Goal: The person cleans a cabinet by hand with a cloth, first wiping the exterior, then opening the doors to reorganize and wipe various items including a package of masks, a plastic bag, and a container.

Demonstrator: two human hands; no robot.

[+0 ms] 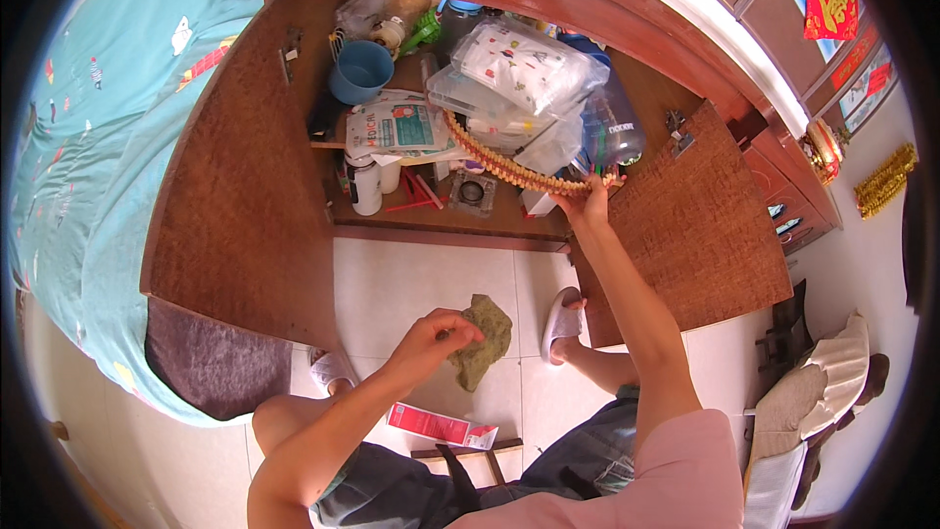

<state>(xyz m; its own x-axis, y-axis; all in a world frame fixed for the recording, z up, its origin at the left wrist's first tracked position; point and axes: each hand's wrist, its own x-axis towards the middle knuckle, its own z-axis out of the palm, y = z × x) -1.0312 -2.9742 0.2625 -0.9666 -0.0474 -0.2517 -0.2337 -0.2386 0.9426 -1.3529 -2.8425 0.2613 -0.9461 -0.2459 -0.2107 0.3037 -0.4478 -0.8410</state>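
Observation:
In the lower middle, my left hand (pixel 438 336) pinches a crumpled olive-green cloth (pixel 482 345) that hangs above the floor tiles. At the cabinet's front right, my right hand (pixel 585 203) grips one end of a curved band (pixel 507 167) with a red-brown middle and pale yellow ridged edges. The band's other end reaches back into the cabinet, beside a stack of clear plastic boxes (pixel 470 92). Above that lies a plastic-wrapped white packet with small coloured prints (pixel 521 62). Left of the band rests a white and green printed bag (pixel 396 125).
Two wooden cabinet doors, left (pixel 242 184) and right (pixel 698 228), stand open. Inside are a blue plastic cup (pixel 362 72), a white bottle (pixel 363 184), a glass ashtray (pixel 472 192) and a large dark bottle (pixel 613 125). A red leaflet (pixel 440 425) lies on the floor.

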